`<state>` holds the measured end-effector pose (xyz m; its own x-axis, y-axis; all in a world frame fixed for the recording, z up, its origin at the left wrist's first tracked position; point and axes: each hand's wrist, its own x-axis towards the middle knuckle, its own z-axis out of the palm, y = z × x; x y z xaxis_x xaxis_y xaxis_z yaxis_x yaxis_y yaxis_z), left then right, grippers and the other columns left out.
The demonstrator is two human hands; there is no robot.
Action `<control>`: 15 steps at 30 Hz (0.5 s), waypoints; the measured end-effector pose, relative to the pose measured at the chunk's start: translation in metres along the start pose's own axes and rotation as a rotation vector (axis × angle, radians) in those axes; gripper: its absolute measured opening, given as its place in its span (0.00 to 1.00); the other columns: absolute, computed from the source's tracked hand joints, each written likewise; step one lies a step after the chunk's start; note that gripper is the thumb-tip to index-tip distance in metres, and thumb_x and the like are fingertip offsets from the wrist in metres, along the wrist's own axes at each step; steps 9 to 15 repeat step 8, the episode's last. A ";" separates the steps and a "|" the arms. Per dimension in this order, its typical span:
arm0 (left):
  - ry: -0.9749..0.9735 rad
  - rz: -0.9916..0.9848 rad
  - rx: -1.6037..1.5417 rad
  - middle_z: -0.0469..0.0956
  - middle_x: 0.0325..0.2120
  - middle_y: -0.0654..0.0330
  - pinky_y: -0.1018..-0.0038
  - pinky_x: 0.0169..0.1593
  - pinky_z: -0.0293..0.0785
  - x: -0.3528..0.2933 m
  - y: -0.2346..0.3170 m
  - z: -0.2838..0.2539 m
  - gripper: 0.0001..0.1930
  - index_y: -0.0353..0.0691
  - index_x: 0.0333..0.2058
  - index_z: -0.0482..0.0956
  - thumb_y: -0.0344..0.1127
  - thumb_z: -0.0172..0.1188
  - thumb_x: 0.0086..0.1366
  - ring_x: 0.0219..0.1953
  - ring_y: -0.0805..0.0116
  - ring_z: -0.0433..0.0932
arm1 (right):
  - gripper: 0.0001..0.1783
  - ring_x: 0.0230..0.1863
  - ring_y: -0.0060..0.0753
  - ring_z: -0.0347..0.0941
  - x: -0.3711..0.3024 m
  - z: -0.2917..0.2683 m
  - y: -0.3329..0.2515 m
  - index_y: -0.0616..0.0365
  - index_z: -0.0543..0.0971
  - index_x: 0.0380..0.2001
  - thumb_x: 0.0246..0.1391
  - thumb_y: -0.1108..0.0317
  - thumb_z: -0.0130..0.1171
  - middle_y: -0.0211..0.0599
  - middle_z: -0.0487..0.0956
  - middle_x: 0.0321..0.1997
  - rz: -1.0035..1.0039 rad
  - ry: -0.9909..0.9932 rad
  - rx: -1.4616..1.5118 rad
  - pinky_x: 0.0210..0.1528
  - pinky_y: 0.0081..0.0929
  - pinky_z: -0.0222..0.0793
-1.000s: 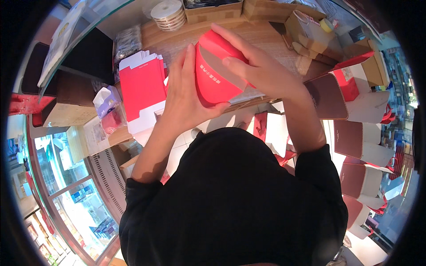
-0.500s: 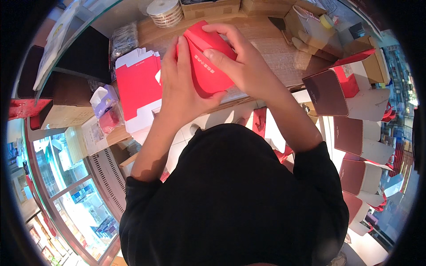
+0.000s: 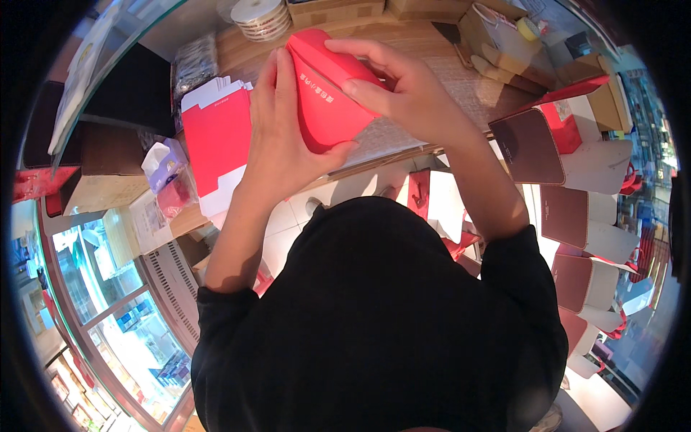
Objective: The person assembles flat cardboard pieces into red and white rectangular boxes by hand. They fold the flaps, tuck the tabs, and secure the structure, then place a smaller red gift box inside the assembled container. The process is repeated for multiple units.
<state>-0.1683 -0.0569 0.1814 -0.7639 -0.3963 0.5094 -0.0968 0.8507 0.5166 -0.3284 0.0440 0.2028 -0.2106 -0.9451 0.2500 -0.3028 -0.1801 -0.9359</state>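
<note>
Between my two hands, a red folded cardboard box (image 3: 327, 108) with pale printing is held tilted above the wooden table. My left hand (image 3: 284, 137) grips its left side, the fingers along the edge and the thumb at the lower corner. On the other side, my right hand (image 3: 392, 83) pinches the box, its thumb on the printed face and its fingers over the upper panel. A stack of flat red box blanks (image 3: 218, 140) with white flaps lies just left of my left hand.
A spool stack of white ribbon (image 3: 260, 18) stands at the back, near cardboard boxes (image 3: 338, 10). An open carton (image 3: 497, 43) with yellow tape sits back right. A purple tissue pack (image 3: 164, 164) is at left. Brown-flapped boxes (image 3: 529, 147) line the right side.
Both hands have shifted slightly left with the red box. The box's panels look a little more spread, and the right hand's thumb sits farther right on it.
</note>
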 end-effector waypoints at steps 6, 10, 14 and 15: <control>-0.070 -0.016 0.005 0.47 0.57 0.38 0.53 0.56 0.55 -0.003 -0.002 0.001 0.61 0.34 0.61 0.41 0.48 0.72 0.33 0.57 0.41 0.53 | 0.24 0.43 0.31 0.71 -0.002 0.001 0.003 0.55 0.68 0.51 0.49 0.65 0.55 0.42 0.73 0.45 0.052 0.017 0.032 0.43 0.27 0.69; -0.074 -0.029 0.003 0.47 0.57 0.38 0.53 0.56 0.54 -0.005 -0.002 0.003 0.61 0.34 0.61 0.41 0.50 0.72 0.33 0.57 0.41 0.53 | 0.24 0.43 0.31 0.71 -0.002 0.001 0.003 0.55 0.68 0.51 0.49 0.65 0.55 0.42 0.73 0.45 0.057 0.015 0.024 0.43 0.27 0.69; -0.074 -0.029 0.003 0.47 0.57 0.38 0.53 0.56 0.54 -0.005 -0.002 0.003 0.61 0.34 0.61 0.41 0.50 0.72 0.33 0.57 0.41 0.53 | 0.24 0.43 0.31 0.71 -0.002 0.001 0.003 0.55 0.68 0.51 0.49 0.65 0.55 0.42 0.73 0.45 0.057 0.015 0.024 0.43 0.27 0.69; -0.074 -0.029 0.003 0.47 0.57 0.38 0.53 0.56 0.54 -0.005 -0.002 0.003 0.61 0.34 0.61 0.41 0.50 0.72 0.33 0.57 0.41 0.53 | 0.24 0.43 0.31 0.71 -0.002 0.001 0.003 0.55 0.68 0.51 0.49 0.65 0.55 0.42 0.73 0.45 0.057 0.015 0.024 0.43 0.27 0.69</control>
